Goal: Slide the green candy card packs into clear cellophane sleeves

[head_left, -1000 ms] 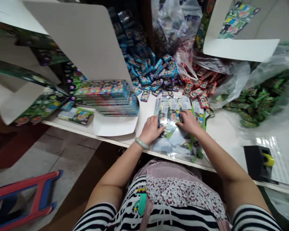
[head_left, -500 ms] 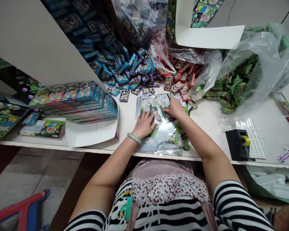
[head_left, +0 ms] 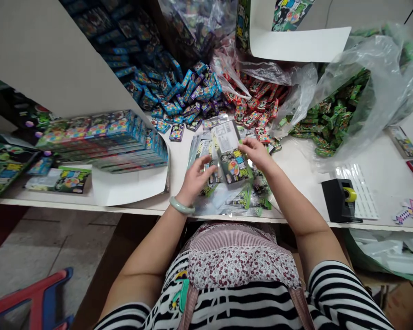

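Observation:
A clear plastic packet with a dark printed panel (head_left: 231, 166) is lifted above a pile of similar packets (head_left: 239, 200) at the table's front edge. My right hand (head_left: 256, 152) pinches its right edge between thumb and fingers. To its left, my left hand (head_left: 196, 178) hovers over the pile with thumb and fingers apart, holding nothing. A pale green bangle circles my left wrist. Behind the packets lie heaps of small boxes: blue and purple ones (head_left: 177, 132) to the left, red ones (head_left: 258, 112) in the middle.
Green small packs (head_left: 333, 121) spill from a clear plastic bag (head_left: 382, 87) at the right. A black tape dispenser (head_left: 337, 199) stands near the front right edge. On the left, stacked boxes (head_left: 124, 137) sit in an open white carton (head_left: 131, 185). A red and blue stool (head_left: 34, 298) is on the floor.
My right hand has raised one packet off the pile, tilting it up. My left hand has come off the packets and moved slightly left, its fingers now curved and apart.

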A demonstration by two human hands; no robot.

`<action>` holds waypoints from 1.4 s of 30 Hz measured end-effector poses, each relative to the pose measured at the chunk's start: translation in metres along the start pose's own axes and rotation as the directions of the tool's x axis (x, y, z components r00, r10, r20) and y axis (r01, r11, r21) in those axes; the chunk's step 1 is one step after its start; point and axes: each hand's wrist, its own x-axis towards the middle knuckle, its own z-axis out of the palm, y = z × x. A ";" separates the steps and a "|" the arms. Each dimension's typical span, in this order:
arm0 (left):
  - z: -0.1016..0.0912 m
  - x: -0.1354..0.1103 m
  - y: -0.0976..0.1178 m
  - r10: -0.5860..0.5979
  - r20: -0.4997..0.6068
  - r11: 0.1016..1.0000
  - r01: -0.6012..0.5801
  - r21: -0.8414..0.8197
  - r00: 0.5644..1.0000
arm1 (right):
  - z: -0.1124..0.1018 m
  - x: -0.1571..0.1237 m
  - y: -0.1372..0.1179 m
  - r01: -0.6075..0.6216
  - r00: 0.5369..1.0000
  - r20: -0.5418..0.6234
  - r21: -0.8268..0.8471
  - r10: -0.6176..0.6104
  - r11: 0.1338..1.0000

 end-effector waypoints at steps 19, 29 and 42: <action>-0.046 -0.039 0.050 0.330 0.033 0.891 -0.323 0.318 0.943 | 0.024 -0.052 -0.046 0.215 0.946 0.269 -0.095 -0.182 0.972; -0.042 -0.030 0.053 0.441 0.220 0.689 -0.485 0.538 0.870 | 0.021 -0.056 -0.048 0.067 0.874 0.459 0.212 -0.160 0.975; -0.021 -0.024 0.042 -0.057 -0.117 0.964 0.024 -0.263 0.991 | 0.041 -0.083 -0.035 0.075 0.964 0.239 0.163 -0.113 0.984</action>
